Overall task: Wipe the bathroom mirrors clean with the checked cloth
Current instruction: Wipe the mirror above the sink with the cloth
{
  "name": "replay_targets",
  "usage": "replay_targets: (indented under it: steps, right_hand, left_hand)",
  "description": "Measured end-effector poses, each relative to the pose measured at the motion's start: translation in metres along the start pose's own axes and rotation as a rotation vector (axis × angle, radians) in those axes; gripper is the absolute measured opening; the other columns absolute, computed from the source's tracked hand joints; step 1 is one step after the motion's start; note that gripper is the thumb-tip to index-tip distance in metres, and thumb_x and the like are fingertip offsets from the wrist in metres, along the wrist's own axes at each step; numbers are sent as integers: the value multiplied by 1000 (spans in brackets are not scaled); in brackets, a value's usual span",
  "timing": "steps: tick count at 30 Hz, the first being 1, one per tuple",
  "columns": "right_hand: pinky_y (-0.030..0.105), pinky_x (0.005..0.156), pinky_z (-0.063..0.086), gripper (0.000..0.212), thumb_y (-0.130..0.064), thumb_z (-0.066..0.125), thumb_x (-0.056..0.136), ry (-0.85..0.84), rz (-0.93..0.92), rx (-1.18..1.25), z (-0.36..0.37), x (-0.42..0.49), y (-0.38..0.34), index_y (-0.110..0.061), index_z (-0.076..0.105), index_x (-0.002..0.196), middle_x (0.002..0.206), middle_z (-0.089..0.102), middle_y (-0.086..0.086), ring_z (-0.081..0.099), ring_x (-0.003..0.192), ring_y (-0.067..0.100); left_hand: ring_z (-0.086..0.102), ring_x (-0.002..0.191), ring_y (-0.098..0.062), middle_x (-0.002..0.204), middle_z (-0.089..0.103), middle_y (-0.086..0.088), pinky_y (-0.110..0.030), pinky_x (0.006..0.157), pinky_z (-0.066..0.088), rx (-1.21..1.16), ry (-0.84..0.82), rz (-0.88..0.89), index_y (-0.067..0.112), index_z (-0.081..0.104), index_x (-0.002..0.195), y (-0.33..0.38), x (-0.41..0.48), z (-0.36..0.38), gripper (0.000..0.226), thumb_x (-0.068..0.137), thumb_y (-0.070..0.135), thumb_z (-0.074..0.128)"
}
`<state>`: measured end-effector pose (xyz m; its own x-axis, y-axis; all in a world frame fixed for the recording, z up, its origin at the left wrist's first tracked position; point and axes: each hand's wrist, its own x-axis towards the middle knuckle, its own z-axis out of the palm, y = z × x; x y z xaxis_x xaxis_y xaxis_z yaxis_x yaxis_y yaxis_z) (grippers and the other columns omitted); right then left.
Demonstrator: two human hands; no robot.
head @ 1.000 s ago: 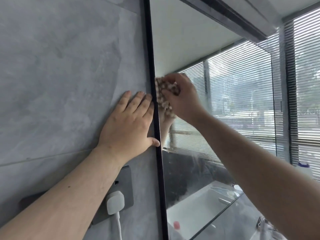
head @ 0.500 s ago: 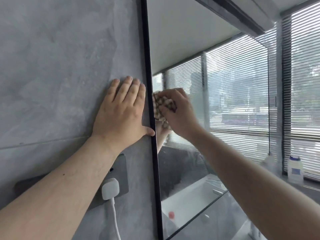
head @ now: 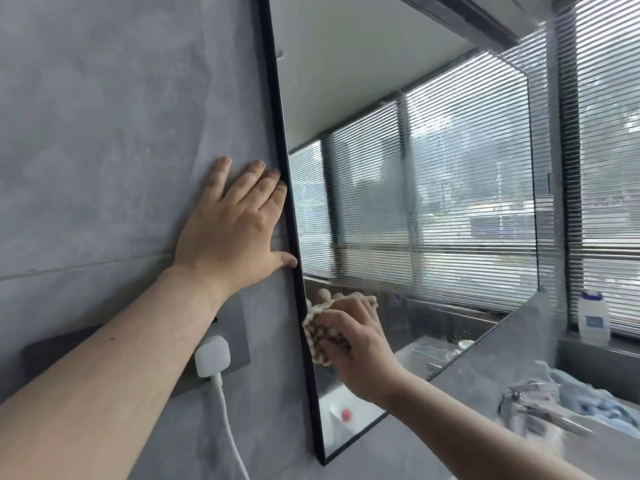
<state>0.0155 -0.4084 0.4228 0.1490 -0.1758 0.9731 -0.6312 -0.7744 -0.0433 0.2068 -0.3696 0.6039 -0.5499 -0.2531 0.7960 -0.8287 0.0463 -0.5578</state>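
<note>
Low down, right hand (head: 360,355) presses checked cloth (head: 320,336) (bunched) against mirror (head: 433,202).

A bathroom in a home or flat. Black-framed mirror (head: 433,202) fixed to a grey stone-look tiled wall (head: 104,133). Left of the mirror, a dark socket plate (head: 235,327) with a white plug (head: 212,355) and cable. Right of the mirror, a window with slatted blinds (head: 606,168) and a white bottle (head: 593,318) on its sill. Below the mirror's right end, a chrome tap (head: 533,410) at a basin.
</note>
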Motion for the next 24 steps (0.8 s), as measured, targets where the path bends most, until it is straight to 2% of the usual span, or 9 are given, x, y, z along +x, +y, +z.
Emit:
replay_targets:
  steps: [4,8,12,16,19,22,24]
  right_hand:
    - [44,91,38,38,-18,56,77,-38,59,10,-6,18,-3,-33,56,112,107,57,1,50,102,22]
    - [50,93,42,36,-15,59,78,72,214,57,-25,93,-5,-21,66,113,107,53,-1,37,100,8]
    - [52,98,42,39,-17,60,74,49,260,76,-41,136,-6,-21,68,112,105,49,-10,46,101,13]
    - [52,95,42,40,-23,56,75,-22,264,45,-33,92,3,-25,62,115,109,47,-10,38,103,9]
    - [50,93,40,37,-29,50,76,-100,231,13,-23,30,8,-31,51,113,110,50,-2,33,104,8]
    - [53,89,39,33,-19,57,76,-151,113,-65,-11,-37,7,-26,52,108,107,52,2,45,103,23]
    - [50,89,39,28,-16,59,80,-185,45,-68,-4,-75,5,-24,55,106,106,50,-2,50,99,25]
  left_hand:
    - [38,143,-31,149,48,-15,-57,120,15,-8,9,-1,2,49,141,0,-1,1,109,63,76,65]
    - [38,143,-30,150,47,-15,-56,120,13,-34,18,-10,1,49,141,1,-2,3,110,62,75,69]
    - [37,143,-30,150,47,-15,-55,121,12,-44,14,-27,1,50,139,3,-1,0,107,62,72,73]
    - [37,143,-33,150,47,-16,-56,121,14,-68,23,-34,1,54,136,6,-5,2,100,63,65,77]
    - [38,142,-34,148,48,-17,-56,120,15,-80,38,-40,2,56,134,9,-9,2,93,65,60,79]
    - [39,142,-35,148,49,-17,-56,120,16,-86,48,-37,2,57,133,13,-13,3,91,66,59,78]
    - [40,141,-35,147,50,-17,-55,120,16,-89,59,-37,2,57,133,14,-15,4,90,67,59,78]
